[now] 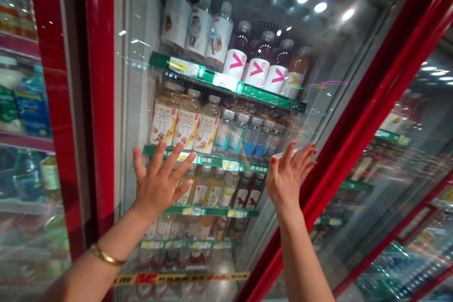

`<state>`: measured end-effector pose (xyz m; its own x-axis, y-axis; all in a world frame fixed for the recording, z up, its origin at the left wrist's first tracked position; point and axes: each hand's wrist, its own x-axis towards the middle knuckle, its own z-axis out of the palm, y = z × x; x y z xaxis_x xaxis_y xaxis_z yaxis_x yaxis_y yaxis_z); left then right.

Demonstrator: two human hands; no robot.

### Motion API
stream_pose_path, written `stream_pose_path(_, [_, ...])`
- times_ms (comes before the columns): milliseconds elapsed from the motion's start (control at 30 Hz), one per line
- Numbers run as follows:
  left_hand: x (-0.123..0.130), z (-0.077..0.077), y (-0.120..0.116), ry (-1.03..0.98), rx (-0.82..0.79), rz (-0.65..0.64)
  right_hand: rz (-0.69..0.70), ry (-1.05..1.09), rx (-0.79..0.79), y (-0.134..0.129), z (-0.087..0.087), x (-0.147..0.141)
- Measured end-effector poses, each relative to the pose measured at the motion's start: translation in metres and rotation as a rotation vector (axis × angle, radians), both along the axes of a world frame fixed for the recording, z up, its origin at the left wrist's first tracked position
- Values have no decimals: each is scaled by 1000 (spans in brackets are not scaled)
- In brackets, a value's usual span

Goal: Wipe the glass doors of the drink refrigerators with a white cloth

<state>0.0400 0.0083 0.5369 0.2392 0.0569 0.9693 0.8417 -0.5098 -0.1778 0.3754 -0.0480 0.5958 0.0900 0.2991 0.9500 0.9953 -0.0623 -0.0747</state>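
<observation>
Right ahead of my left hand and right hand, both open, fingers spread, grasping nothing, bottled tea stands behind a glass cooler door, labels faced outward for show.

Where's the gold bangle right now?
Head view, lower left: the gold bangle sits on the left forearm, below the left hand, which is raised at the glass cooler door.

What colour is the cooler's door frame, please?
The glossy door frame is red, best in head view.
</observation>
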Motion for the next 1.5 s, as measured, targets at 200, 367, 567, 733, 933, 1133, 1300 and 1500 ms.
stream_pose_path(200, [0,-1,1,-34,-34,-29,70,-182,-56,10,14,-65])
stream_pose_path(367, [-2,-2,-1,-16,-60,-16,130,-259,-133,-7,-77,-57])
stream_pose_path(567, [0,-3,2,-11,-68,-9,22,150,46,1,-45,-35])
stream_pose_path(733, [-2,0,-4,19,-32,21,182,-253,-97,13,-61,-117])
stream_pose_path(933, [-18,-48,-12,-22,-39,55,98,-129,-98,-4,-85,-75])
stream_pose_path(1133, [-14,-84,-2,-153,-19,25,263,-290,-126,19,-36,-143])
stream_pose_path(1300, [-17,-86,-4,-152,3,38,321,-621,-191,9,-69,-151])
stream_pose_path(1500, [-18,-109,-7,-159,65,18,145,-314,-105,13,3,-126])
